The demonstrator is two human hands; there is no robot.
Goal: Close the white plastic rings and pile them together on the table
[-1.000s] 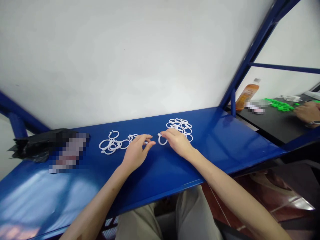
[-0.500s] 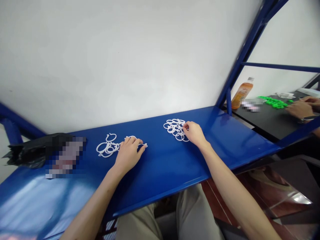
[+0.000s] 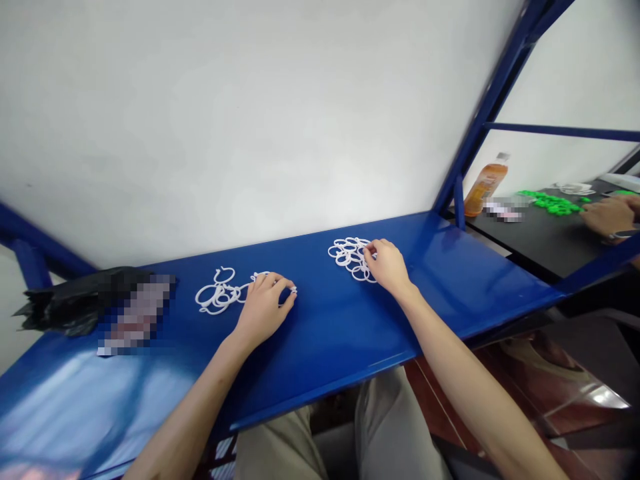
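My left hand (image 3: 267,307) rests over the right end of a loose cluster of white plastic rings (image 3: 220,293). Its fingers are bent, and the thumb and fingertips close round a white ring (image 3: 293,290), of which only a small end shows. A second group of overlapping white rings (image 3: 345,252) lies flat on the blue table, farther right. At that group's right edge is my right hand (image 3: 387,263), thumb and forefinger bent together in a pinch. Whatever is between those fingertips is hidden from view.
The blue table (image 3: 340,340) meets a white wall, with blue frame posts at both ends. A black plastic bag (image 3: 65,303) lies at the left. On a black table at the right are a bottle (image 3: 485,187), green pieces (image 3: 553,202) and another person's hands (image 3: 610,217).
My left thumb and fingers have curled closer round the ring's end. My right hand stays almost in place at the ring group. The other person's hands have shifted slightly right.
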